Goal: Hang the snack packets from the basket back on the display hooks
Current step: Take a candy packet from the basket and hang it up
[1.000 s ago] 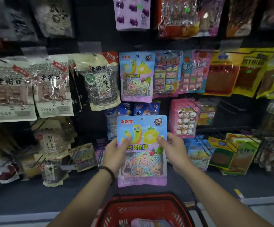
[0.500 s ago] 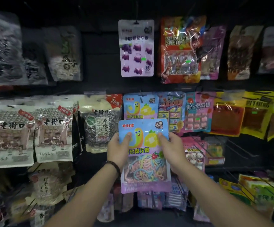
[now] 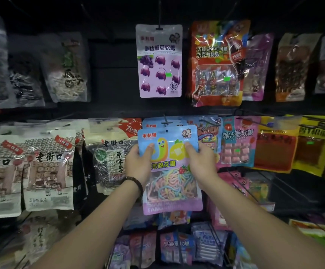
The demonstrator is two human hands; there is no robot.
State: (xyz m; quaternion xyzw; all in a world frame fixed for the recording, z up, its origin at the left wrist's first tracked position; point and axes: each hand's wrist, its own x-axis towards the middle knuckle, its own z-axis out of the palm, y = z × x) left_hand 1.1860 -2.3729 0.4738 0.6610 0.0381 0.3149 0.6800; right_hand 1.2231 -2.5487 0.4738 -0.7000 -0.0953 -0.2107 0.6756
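1. Step in hand: hanging one packet. The rainbow cotton-candy packet (image 3: 170, 171) is up at the display, held upright between both hands.
2. Left hand (image 3: 138, 164) grips the packet's left edge with the thumb on the front. Right hand (image 3: 200, 162) does the same on the right edge. The fingers behind are hidden.
3. The hang hole (image 3: 166, 131) is in the top strip above both thumbs, just below the hook (image 3: 165, 121). It looks not yet threaded, but I can't tell for sure.
4. Matching packets (image 3: 152, 124) already hang on that hook, right behind the held one, so this is likely the correct peg.
5. The next move probably calls for a small lift, lining the hole up with the hook tip, pushing the packet back onto it, then letting go with both hands.
6. A sunflower seed packet (image 3: 111, 158) hangs just left of the left hand and a pink gummy packet (image 3: 237, 144) just right of the right hand. It's tight, so keep the packet square.
7. The basket is not in view.
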